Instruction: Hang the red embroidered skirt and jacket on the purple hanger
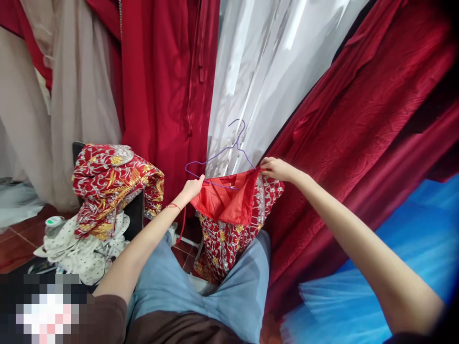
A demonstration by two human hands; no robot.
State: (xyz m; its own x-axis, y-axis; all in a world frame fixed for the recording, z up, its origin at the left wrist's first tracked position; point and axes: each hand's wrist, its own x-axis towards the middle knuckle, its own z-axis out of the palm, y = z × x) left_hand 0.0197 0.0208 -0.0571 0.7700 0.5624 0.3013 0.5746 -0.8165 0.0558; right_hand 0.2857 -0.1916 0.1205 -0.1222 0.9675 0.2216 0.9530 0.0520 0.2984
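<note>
A red garment (229,239) with silver and gold embroidery hangs between my hands, its plain red lining showing at the top. My left hand (194,187) is closed on the left end of its upper edge. At the right end of that edge, my right hand (274,168) pinches the fabric. A thin purple wire hanger (218,155) sits at the garment's top, hook upward, with its lower bar partly inside the opening. The hanger's right corner lies close to my right fingers.
Another embroidered red garment (111,186) drapes over a dark chair at the left, above a white dotted cloth (84,253). Red curtain-like gowns (165,71) and white fabric (272,57) hang ahead. Blue tulle (405,248) spreads at the lower right.
</note>
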